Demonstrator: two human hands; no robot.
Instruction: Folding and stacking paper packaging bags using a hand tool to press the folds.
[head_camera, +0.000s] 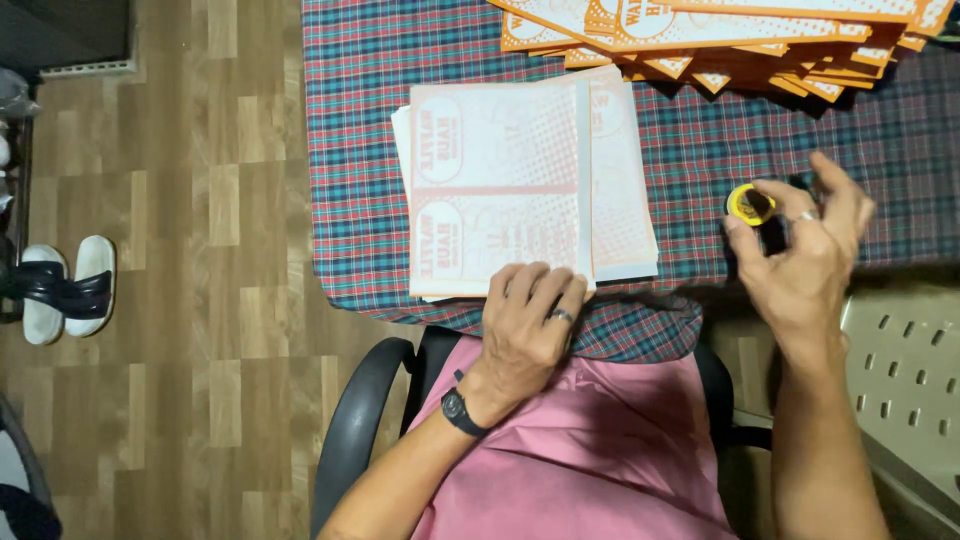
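Note:
My left hand (527, 325) lies flat with its fingertips on the near edge of a stack of pale printed paper sheets (500, 190), seen from their faint reverse side. It wears a ring and a black wristwatch. My right hand (800, 255) is raised at the table's right side, fingers curled around a small dark object with a round yellow end (746, 203), likely a glue stick. The sheets rest on a red, blue and green plaid tablecloth (360, 150).
A fanned pile of orange-and-white printed folded papers (720, 35) lies at the far edge of the table. A black chair armrest (355, 420) is at my left, a beige perforated plastic chair (905, 360) at my right. Sandals (65, 290) sit on the wooden floor.

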